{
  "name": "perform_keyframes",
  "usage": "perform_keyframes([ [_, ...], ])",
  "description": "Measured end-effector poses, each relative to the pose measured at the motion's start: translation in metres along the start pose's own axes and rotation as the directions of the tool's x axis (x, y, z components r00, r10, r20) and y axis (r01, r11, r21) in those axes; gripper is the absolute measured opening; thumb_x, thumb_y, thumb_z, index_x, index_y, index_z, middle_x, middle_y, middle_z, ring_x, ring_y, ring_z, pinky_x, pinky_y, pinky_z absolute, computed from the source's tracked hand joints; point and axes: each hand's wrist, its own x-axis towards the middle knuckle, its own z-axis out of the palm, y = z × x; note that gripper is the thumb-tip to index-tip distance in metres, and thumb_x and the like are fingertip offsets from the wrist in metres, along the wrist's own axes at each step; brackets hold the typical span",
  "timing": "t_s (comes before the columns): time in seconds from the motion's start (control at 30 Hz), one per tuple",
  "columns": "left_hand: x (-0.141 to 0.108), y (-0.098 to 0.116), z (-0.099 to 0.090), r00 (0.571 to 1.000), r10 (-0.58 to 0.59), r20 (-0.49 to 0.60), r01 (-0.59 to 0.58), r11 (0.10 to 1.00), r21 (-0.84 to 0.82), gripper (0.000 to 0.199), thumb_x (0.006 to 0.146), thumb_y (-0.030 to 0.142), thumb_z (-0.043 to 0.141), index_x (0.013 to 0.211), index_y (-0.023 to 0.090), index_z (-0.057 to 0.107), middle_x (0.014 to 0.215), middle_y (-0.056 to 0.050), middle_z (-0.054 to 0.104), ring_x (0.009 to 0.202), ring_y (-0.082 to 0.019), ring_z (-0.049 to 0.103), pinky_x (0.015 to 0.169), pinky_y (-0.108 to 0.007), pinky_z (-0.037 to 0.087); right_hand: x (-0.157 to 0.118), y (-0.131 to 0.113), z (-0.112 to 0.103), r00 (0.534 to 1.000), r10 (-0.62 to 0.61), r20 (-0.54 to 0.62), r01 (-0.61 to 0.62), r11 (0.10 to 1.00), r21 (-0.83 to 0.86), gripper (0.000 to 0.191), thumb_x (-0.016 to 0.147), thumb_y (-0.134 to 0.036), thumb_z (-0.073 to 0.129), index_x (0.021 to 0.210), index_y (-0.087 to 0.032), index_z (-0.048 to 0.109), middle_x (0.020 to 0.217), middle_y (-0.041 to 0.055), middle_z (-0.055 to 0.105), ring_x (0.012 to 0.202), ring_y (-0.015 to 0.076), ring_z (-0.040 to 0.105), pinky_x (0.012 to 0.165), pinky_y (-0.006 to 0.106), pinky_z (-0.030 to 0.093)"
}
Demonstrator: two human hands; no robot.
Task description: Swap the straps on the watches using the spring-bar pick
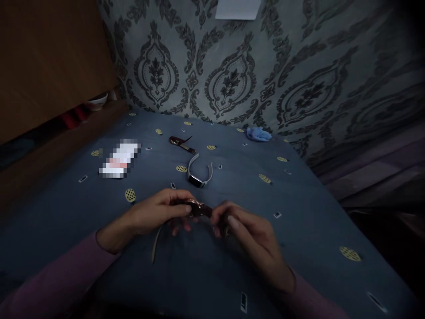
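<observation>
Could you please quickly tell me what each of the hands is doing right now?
Left hand: closed, holding a watch by its case.
Right hand: closed on its strap.

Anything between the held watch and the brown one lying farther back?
Yes: the grey watch lies between the held watch and the brown watch, in the head view.

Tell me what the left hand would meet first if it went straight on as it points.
Beyond the dark-strapped wristwatch it holds, the left hand would likely meet the right hand first, though depth is unclear.
</observation>
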Motion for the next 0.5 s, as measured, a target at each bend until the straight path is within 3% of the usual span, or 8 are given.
perform_keyframes([
  [0.13, 0.001, -0.003, 0.0, 0.998, 0.0, -0.059, -0.015, 0.968, -0.249, 0.038, 0.087, 0.051, 0.066, 0.102, 0.017, 0.066, 0.099, -0.008, 0.068, 0.076, -0.017, 0.067, 0.052, -0.021, 0.054, 0.001, 0.0, 0.0, 0.988, 0.15, -0.038, -0.133, 0.948, 0.289, 0.034, 0.102, -0.038, 0.048, 0.087, -0.018, 0.071, 0.072, 0.0025, 0.063, 0.066, 0.0135, 0.058, 0.064, 0.026, 0.046],
  [0.3, 0.004, -0.006, -0.004, 0.997, 0.011, -0.075, -0.036, 0.942, -0.333, 0.066, 0.087, 0.076, 0.046, 0.114, 0.02, 0.067, 0.123, -0.015, 0.063, 0.104, -0.031, 0.065, 0.065, -0.035, 0.06, 0.017, -0.017, 0.002, 0.97, 0.244, 0.012, -0.193, 0.733, 0.652, 0.027, 0.093, -0.042, 0.065, 0.081, -0.019, 0.074, 0.077, 0.0022, 0.069, 0.064, 0.0116, 0.064, 0.067, 0.023, 0.054],
  [0.4, 0.004, -0.006, -0.003, 0.97, 0.136, -0.203, -0.186, 0.949, -0.255, 0.072, 0.083, 0.082, 0.044, 0.123, 0.025, 0.063, 0.139, -0.013, 0.056, 0.127, -0.035, 0.053, 0.082, -0.04, 0.057, 0.025, -0.026, 0.003, 0.958, 0.286, 0.008, -0.184, 0.594, 0.784, 0.027, 0.087, -0.036, 0.074, 0.066, -0.019, 0.069, 0.087, 0.001, 0.072, 0.068, 0.0095, 0.067, 0.068, 0.018, 0.057],
  [0.5, 0.002, -0.007, 0.006, 0.933, 0.3, -0.2, -0.304, 0.953, 0.008, 0.064, 0.078, 0.067, 0.068, 0.125, 0.025, 0.062, 0.135, -0.01, 0.059, 0.128, -0.033, 0.051, 0.092, -0.04, 0.051, 0.028, -0.028, 0.006, 0.946, 0.323, -0.001, -0.172, 0.506, 0.845, 0.026, 0.084, -0.032, 0.077, 0.065, -0.018, 0.067, 0.09, 0.0009, 0.073, 0.074, 0.0086, 0.069, 0.074, 0.017, 0.059],
])
